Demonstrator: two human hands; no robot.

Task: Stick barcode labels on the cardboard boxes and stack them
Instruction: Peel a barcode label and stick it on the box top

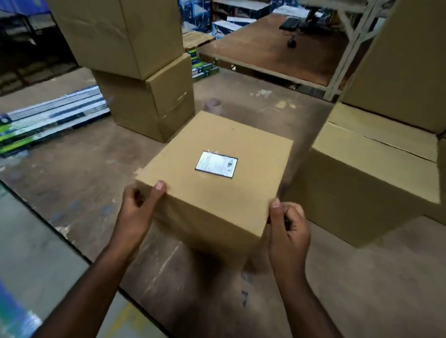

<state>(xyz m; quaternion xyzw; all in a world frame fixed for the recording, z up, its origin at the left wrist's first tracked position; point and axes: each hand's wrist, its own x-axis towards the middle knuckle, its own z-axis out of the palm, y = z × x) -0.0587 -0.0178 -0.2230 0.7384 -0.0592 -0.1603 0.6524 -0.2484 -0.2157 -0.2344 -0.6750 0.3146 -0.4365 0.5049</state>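
Note:
A square cardboard box (215,194) is held up above the floor in the middle of the view. A white barcode label (216,164) is stuck flat on its top face. My left hand (138,211) grips the box's near left corner, thumb on the top edge. At the near right corner my right hand (287,228) grips it the same way, thumb on the top edge and fingers curled at the side. The box looks blurred from motion.
A stack of large cardboard boxes (143,99) stands at the back left. More big boxes (370,175) stand on the right, the nearest one low. Long flat packs (40,125) lie on the floor at left. A wooden platform (273,53) is behind.

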